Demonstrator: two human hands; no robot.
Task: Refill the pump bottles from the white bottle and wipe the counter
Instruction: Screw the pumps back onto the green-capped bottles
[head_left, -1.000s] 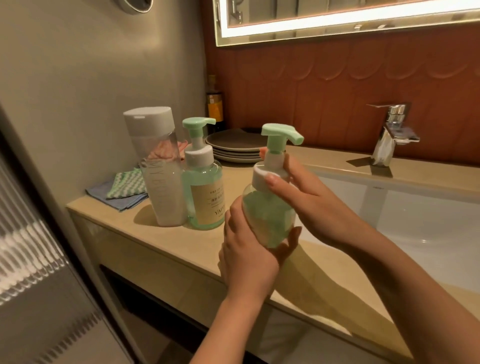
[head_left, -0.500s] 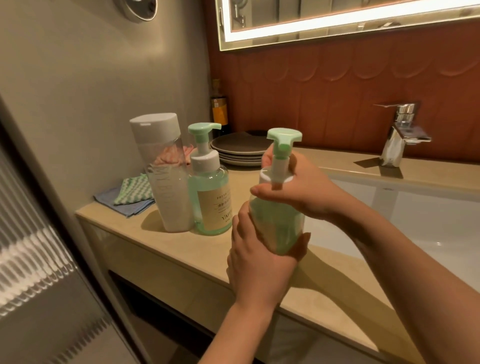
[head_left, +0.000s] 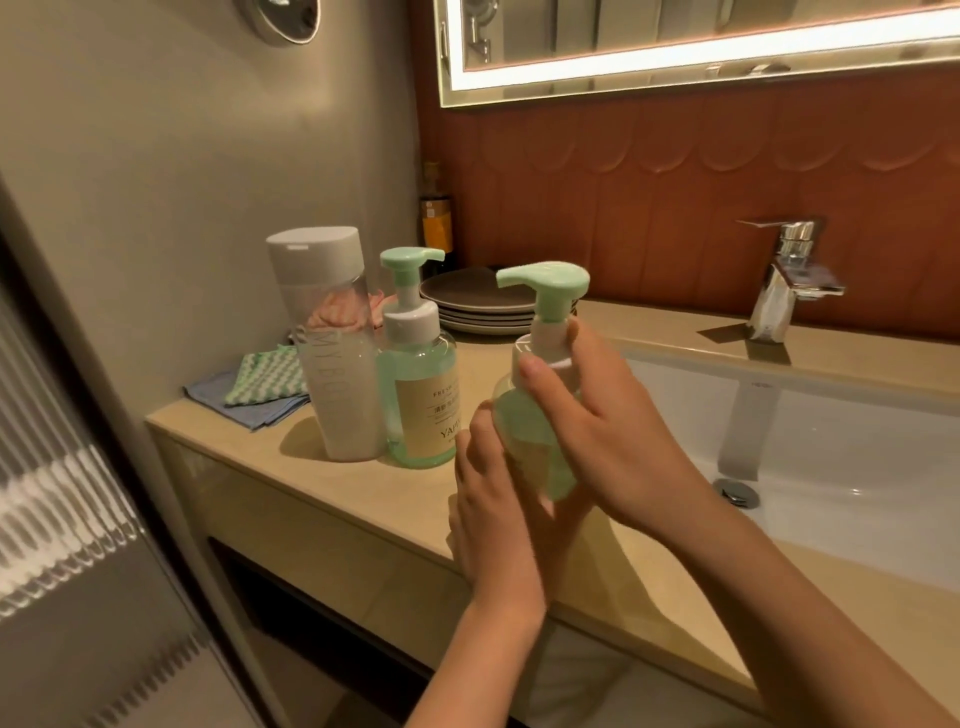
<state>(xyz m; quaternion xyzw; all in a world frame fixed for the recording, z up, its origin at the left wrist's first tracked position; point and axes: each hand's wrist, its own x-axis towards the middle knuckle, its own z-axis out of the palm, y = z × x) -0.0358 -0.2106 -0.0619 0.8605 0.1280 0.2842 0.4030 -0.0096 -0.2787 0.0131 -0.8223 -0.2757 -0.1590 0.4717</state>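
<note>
pump bottle (head_left: 527, 436) upright, long axis near vertical, above the counter (head_left: 311, 483) edge: left hand (head_left: 498, 525) wraps its green body from below, right hand (head_left: 602, 436) curls round the white collar, best placed to unscrew; white bottle (head_left: 332, 358) stands capped, off left.

The pump bottles (head_left: 421, 395) are clear, shiny green plastic. The white bottle (head_left: 332, 353) is smooth, cloudy plastic. The tap (head_left: 779, 291) is shiny metal. The desk (head_left: 332, 499) is smooth, glossy stone. The cloths (head_left: 254, 389) look soft.
</note>
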